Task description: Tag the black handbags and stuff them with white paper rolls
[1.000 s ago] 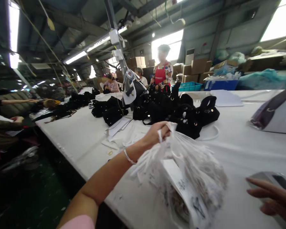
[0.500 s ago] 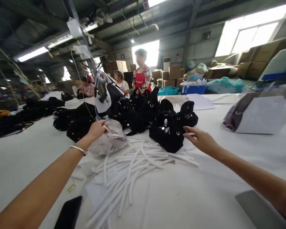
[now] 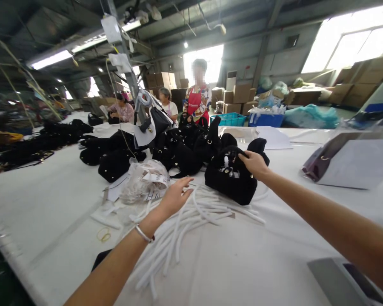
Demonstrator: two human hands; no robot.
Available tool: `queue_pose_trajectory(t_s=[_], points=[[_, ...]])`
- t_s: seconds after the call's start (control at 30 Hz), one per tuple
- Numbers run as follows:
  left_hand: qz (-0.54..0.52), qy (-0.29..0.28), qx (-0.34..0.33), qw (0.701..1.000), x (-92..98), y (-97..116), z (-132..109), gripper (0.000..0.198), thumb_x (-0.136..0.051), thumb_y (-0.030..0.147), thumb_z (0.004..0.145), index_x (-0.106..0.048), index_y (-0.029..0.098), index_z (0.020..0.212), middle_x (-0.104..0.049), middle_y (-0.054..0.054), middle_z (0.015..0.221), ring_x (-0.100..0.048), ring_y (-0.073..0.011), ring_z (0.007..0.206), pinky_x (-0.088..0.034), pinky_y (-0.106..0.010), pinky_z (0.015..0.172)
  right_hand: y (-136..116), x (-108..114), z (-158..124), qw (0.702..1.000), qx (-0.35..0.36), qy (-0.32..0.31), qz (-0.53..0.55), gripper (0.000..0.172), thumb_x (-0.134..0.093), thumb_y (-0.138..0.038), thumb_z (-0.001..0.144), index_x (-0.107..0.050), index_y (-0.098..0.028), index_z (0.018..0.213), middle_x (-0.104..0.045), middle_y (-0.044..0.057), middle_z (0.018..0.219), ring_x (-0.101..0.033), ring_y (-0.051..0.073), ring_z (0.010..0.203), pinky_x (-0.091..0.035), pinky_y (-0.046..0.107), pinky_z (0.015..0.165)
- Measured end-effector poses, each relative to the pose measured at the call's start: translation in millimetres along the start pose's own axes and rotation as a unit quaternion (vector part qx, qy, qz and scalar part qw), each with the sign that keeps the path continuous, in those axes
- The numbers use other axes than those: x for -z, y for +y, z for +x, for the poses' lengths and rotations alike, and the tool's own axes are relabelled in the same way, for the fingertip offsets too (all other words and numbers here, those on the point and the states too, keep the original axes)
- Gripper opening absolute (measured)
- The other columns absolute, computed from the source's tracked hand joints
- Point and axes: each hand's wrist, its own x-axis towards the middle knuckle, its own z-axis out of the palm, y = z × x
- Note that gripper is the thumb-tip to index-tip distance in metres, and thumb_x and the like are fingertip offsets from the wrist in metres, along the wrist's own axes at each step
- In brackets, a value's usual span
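Over the white tubes on the tabletop, the left hand reaches forward, fingers loosely parted and empty, having released the plastic bag it held half a second ago. Beyond sits the black bag, long axis running left to right, its upright handle now pinched by the outstretched right hand.

head view | from head height | forward and down across white table | close above near side

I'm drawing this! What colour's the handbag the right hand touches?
Black fabric handbag, best in the head view.
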Motion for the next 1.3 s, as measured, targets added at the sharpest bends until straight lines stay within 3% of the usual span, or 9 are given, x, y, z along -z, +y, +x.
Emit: queue_pose_trajectory(t_s=[0.17,0.3,0.47,0.6,0.77,0.97,1.07,1.17,1.3], points=[[-0.076,0.123,-0.055,0.988,-37.5,68,-32,0.054,-0.060,0.034,0.092,-0.048,0.023,0.142,-0.050,-0.012,0.147,-0.056,-0.0264,0.126,-0.054,-0.040,0.098,-68,53,-80,0.995,0.056,0.010,0.085,0.034,-0.063,-0.051,0.083,-0.072,-0.019,0.091,-0.075,0.005,0.084,-0.069,0.023,0.077,-0.054,0.030,0.066],[-0.100,0.181,-0.047,0.977,-61.1,118,-104,0.069,-0.066,0.042,0.089,-0.039,0.022,0.149,-0.044,-0.012,0.153,-0.039,-0.0296,0.142,-0.033,-0.048,0.118,-102,70,-191,0.968,0.020,-0.013,0.249,0.036,-0.073,-0.054,0.077,-0.073,-0.021,0.091,-0.075,0.004,0.088,-0.070,0.022,0.078,-0.057,0.030,0.071],[-0.154,0.161,0.039,0.974,-83.8,137,-216,0.059,-0.060,0.040,0.094,-0.042,0.023,0.147,-0.055,-0.012,0.143,-0.048,-0.0277,0.136,-0.034,-0.047,0.117,-96,72,-317,0.936,-0.069,-0.026,0.344,0.037,-0.083,-0.052,0.070,-0.074,-0.021,0.088,-0.075,0.003,0.084,-0.071,0.020,0.079,-0.058,0.030,0.076],[-0.173,0.148,0.080,0.970,-88.0,133,-274,0.062,-0.062,0.041,0.092,-0.042,0.023,0.148,-0.043,-0.012,0.154,-0.044,-0.0288,0.140,-0.040,-0.046,0.112,-74,78,-377,0.939,-0.081,-0.058,0.329,0.037,-0.083,-0.052,0.073,-0.074,-0.021,0.090,-0.075,0.003,0.080,-0.071,0.018,0.074,-0.058,0.027,0.073],[-0.216,0.030,0.058,0.974,-88.2,126,-296,0.040,-0.060,0.039,0.093,-0.063,0.020,0.128,-0.064,-0.010,0.134,-0.055,-0.0264,0.130,-0.040,-0.043,0.113,-65,76,-415,0.952,-0.046,-0.004,0.301,0.032,-0.076,-0.050,0.081,-0.074,-0.022,0.095,-0.075,0.003,0.084,-0.070,0.017,0.072,-0.056,0.026,0.068],[-0.149,0.172,0.026,0.973,-82.0,145,-310,0.033,-0.059,0.031,0.095,-0.062,0.023,0.127,-0.064,-0.009,0.130,-0.060,-0.0233,0.120,-0.052,-0.037,0.097,-67,55,-439,0.925,-0.076,0.067,0.366,0.029,-0.080,-0.044,0.078,-0.073,-0.024,0.097,-0.075,0.002,0.091,-0.071,0.020,0.087,-0.057,0.034,0.082],[-0.137,0.102,-0.004,0.985,-84.9,159,-318,0.027,-0.059,0.032,0.096,-0.067,0.026,0.120,-0.067,-0.006,0.124,-0.066,-0.0203,0.104,-0.054,-0.034,0.092,-68,45,-447,0.911,-0.088,0.080,0.395,0.028,-0.082,-0.042,0.075,-0.073,-0.025,0.095,-0.074,0.001,0.091,-0.070,0.020,0.089,-0.056,0.033,0.085],[-0.097,0.030,-0.004,0.995,-96.3,165,-318,0.033,-0.068,0.031,0.090,-0.067,0.027,0.123,-0.067,-0.005,0.127,-0.066,-0.0217,0.104,-0.053,-0.037,0.096,-68,36,-454,0.897,-0.116,0.075,0.419,0.031,-0.085,-0.040,0.070,-0.073,-0.024,0.095,-0.074,0.000,0.090,-0.069,0.017,0.086,-0.054,0.029,0.083],[-0.068,0.013,0.006,0.998,-112.9,160,-309,0.028,-0.074,0.026,0.085,-0.072,0.026,0.113,-0.071,-0.004,0.118,-0.064,-0.0236,0.112,-0.052,-0.037,0.099,-69,25,-460,0.874,-0.144,0.094,0.455,0.036,-0.089,-0.036,0.064,-0.073,-0.024,0.094,-0.074,0.000,0.091,-0.067,0.015,0.085,-0.053,0.026,0.081]])
